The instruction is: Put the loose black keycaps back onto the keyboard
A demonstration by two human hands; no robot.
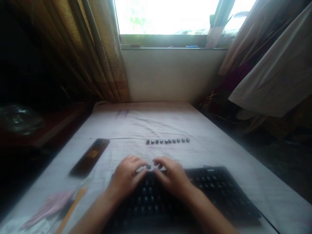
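Observation:
A black keyboard (212,191) lies on the cloth-covered surface in front of me, its middle partly hidden under my hands and forearms. Over its back edge, my left hand (128,172) pinches a small dark keycap (148,167) between thumb and fingertips. Just right of the keycap is my right hand (170,174), thumb and fingers apart, with nothing visible between them. Beyond the hands, several small dark keycaps (166,141) stand in a straight row on the pale cloth.
A dark phone (90,157) lies at the left. Nearer me are an orange-handled tool (71,209) and a pink cloth (51,208). The pale bedsheet (146,120) reaches a wall below a bright window. Curtains hang left; fabric hangs right. A cable leaves the keyboard at the right.

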